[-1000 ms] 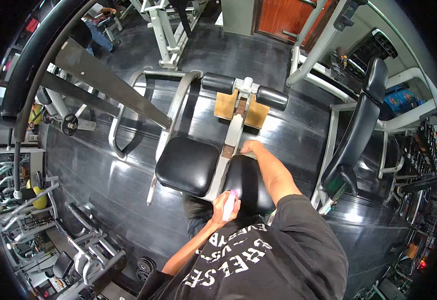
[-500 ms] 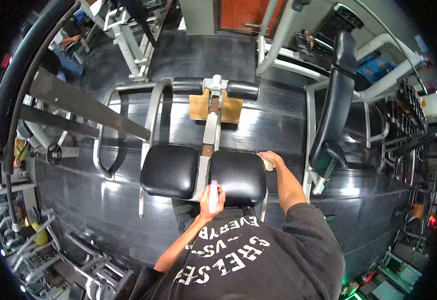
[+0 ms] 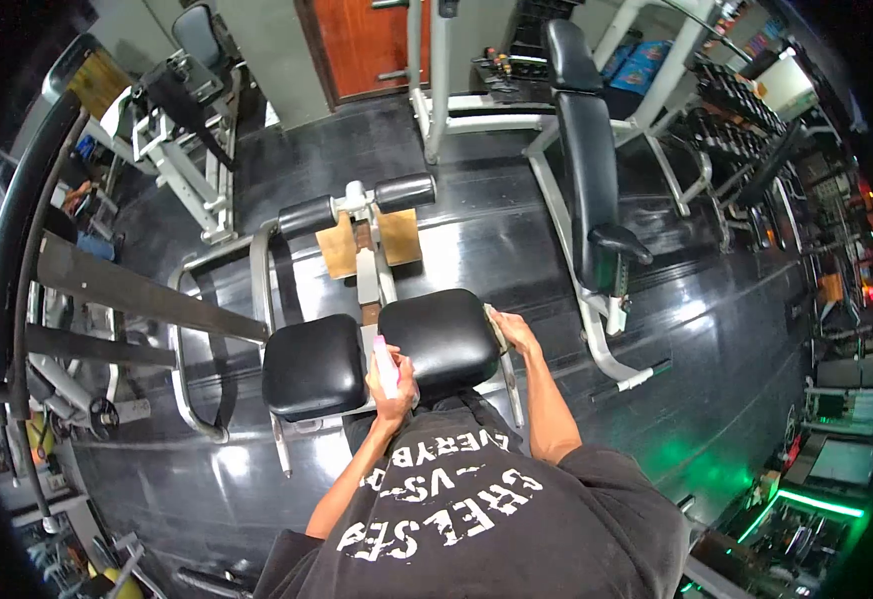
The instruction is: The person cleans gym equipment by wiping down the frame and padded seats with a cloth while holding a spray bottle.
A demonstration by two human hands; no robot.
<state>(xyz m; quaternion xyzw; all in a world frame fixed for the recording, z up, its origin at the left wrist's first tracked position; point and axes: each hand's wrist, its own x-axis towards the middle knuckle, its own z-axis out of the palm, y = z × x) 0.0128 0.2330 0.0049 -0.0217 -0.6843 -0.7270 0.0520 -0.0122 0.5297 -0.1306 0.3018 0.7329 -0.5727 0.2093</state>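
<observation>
In my left hand (image 3: pixel 393 385) is a slim white bottle (image 3: pixel 387 367) with a pink top, held upright with my fingers wrapped round it. It is in front of the near edge of the right black seat pad (image 3: pixel 438 337). My right hand (image 3: pixel 516 331) is at that pad's right side, closed on a pale cloth (image 3: pixel 494 317) against the edge. Most of the cloth is hidden by my fingers and the pad. A matching left pad (image 3: pixel 314 366) sits beside it, with the machine's grey frame (image 3: pixel 369 288) between the two.
Ahead are padded rollers (image 3: pixel 405 190) and wooden foot plates (image 3: pixel 399 238). A black upright bench (image 3: pixel 584 150) stands to the right. Long grey machine arms (image 3: pixel 137 285) reach in from the left. Dumbbell racks (image 3: pixel 731 125) are at the far right, and a reddish door (image 3: pixel 367 50) is at the back.
My view has turned to the right, so the machine sits further left in the picture. My right hand has slid nearer along the pad's side with the cloth. My left hand still holds the bottle.
</observation>
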